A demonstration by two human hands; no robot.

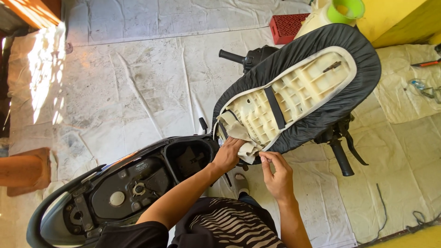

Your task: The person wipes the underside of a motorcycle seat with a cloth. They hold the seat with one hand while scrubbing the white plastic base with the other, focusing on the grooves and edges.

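A scooter seat [303, 87] is flipped up, showing its cream plastic underside with a black strap across it and a black cover wrapped round the rim. My left hand [226, 154] grips the beige cloth [239, 133] at the seat's lower end, near the hinge. My right hand [277, 177] pinches the edge of the black cover [321, 121] just beside that cloth. Below the seat the scooter's open storage well [189, 158] and the fuel cap [117, 198] show.
The scooter stands on a stained white tarp [138, 92]. Black handlebar grips [342, 158] stick out beside the seat. A red crate [287, 26] and a green-topped container [344, 10] sit at the back. A brick [25, 170] lies at left, tools [425, 64] at right.
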